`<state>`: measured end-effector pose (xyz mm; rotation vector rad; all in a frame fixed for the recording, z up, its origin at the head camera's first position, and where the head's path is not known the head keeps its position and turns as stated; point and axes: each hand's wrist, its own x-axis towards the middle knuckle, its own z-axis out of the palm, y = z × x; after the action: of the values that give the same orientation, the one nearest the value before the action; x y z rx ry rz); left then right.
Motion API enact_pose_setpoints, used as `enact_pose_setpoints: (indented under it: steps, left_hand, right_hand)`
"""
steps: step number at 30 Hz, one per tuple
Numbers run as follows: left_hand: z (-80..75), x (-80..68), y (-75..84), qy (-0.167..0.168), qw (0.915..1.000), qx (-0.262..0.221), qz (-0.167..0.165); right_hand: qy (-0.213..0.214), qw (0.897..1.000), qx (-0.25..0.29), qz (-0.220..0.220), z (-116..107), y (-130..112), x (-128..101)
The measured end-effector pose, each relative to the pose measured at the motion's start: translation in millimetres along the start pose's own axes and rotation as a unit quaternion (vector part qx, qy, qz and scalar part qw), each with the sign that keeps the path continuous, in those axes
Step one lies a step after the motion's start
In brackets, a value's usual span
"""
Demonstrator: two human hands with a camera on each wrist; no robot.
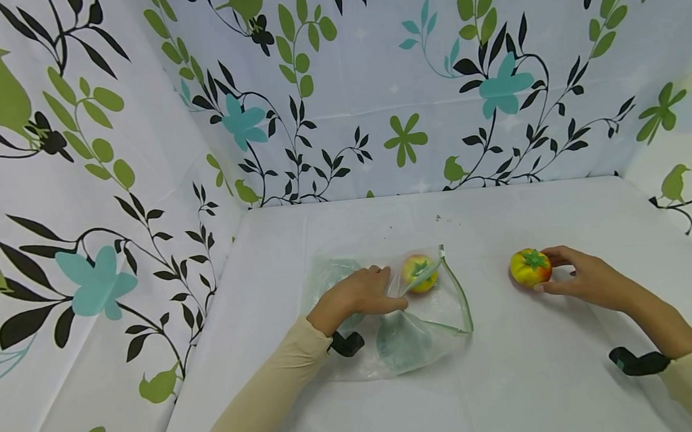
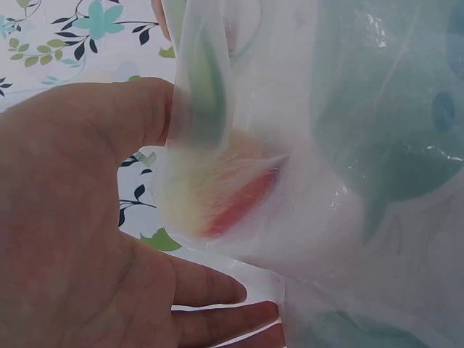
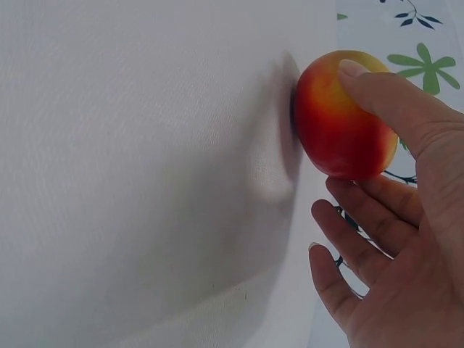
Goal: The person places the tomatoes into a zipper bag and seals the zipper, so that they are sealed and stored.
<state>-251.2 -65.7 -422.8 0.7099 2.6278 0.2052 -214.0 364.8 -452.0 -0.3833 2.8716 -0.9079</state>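
Observation:
On the white table lies a see-through zip bag (image 1: 413, 343) with a green zip edge and pale green printed shapes. My left hand (image 1: 361, 293) pinches a fold of the bag near its open side; in the left wrist view the plastic hides part of the grip. Inside the bag sits a yellow-and-red toy fruit (image 1: 420, 273) with a green leafy top, blurred through the plastic in the left wrist view. To the right, my right hand (image 1: 589, 278) holds a similar toy fruit (image 1: 530, 268) between thumb and fingers, low over the table or touching it; I cannot tell which.
The white-covered table (image 1: 506, 393) reaches back to a patterned cloth (image 1: 348, 161) hung behind it. More of the same leaf-and-bird cloth (image 1: 169, 291) hangs along the left side. A black wrist strap (image 1: 638, 362) sits on the right forearm.

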Motion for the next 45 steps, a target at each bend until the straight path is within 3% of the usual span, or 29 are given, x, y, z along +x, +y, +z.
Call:
enact_pose_setpoints:
  steps: [11,26,35,45]
  left_hand:
    - [0.9,-0.1,-1.5,0.000,1.0000,-0.002,0.003]
    - [0.6,2.6,-2.0,-0.005,1.0000,0.003,0.003]
    - [-2.1,1.9,-3.0,-0.008,0.9999,0.002,0.007]
    - [-2.8,1.5,-2.5,-0.009,0.9999,0.000,0.005]
  right_hand:
    - [0.012,1.000,0.012,-0.018,6,-18,3]
    - [0.041,0.995,0.001,-0.089,23,-66,6]
    - [0.005,0.994,0.014,-0.112,42,-90,10]
    - [-0.028,0.994,0.035,-0.104,58,-104,14]
